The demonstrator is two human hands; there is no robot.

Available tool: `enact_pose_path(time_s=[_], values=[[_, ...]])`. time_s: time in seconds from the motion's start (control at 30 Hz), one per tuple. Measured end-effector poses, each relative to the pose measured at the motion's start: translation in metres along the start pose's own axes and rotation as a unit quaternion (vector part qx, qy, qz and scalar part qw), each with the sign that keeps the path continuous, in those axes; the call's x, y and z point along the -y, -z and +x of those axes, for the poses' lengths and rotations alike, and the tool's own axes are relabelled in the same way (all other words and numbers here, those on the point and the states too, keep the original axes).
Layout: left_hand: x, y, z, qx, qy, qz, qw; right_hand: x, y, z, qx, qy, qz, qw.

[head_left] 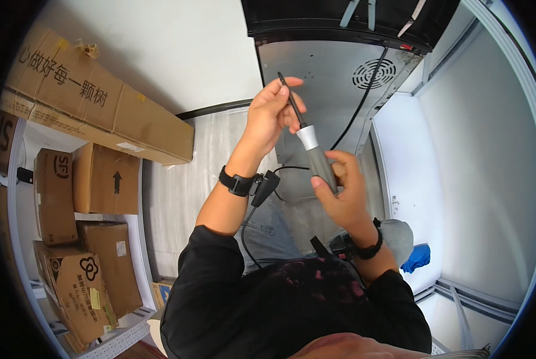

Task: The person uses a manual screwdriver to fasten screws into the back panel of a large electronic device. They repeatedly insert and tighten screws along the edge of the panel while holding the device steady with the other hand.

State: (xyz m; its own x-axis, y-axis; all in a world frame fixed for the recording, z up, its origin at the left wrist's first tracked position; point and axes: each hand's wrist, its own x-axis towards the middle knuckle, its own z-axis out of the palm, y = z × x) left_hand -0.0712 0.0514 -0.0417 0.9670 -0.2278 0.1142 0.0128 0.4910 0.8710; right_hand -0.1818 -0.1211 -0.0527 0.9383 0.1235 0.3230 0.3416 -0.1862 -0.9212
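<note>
In the head view, the screwdriver (308,137) slants before a metal panel (334,57); left hand (270,113) fingers pinch its dark shaft, right hand (347,194) fingers grasp its grey handle. Probably stiff, light and sturdy, best held by that handle; its slipperiness is hard to judge.

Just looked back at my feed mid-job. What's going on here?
A person is holding a grey-handled screwdriver with both hands. The left hand pinches its dark shaft near the tip, while the right hand grips the handle. The tip points away from the person. Beyond the hands is a grey metal panel with a round vent and a black cable.
</note>
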Motion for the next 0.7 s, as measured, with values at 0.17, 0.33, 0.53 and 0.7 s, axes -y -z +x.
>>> enact_pose_path(time_s=[0.17,0.33,0.53,0.7], values=[[-0.004,0.021,-0.002,-0.013,0.005,-0.011,1.000,-0.004,-0.027,0.001,0.000,-0.022,0.037,0.999],[-0.008,0.024,0.003,-0.016,-0.004,-0.023,1.000,-0.004,-0.036,0.004,0.004,-0.051,0.055,0.997],[-0.011,0.027,0.008,-0.012,-0.001,-0.036,0.999,0.002,-0.043,0.006,0.001,-0.097,0.112,0.989],[-0.011,0.030,0.007,-0.011,0.009,-0.035,0.999,0.008,-0.046,0.007,0.009,-0.156,0.149,0.976]])
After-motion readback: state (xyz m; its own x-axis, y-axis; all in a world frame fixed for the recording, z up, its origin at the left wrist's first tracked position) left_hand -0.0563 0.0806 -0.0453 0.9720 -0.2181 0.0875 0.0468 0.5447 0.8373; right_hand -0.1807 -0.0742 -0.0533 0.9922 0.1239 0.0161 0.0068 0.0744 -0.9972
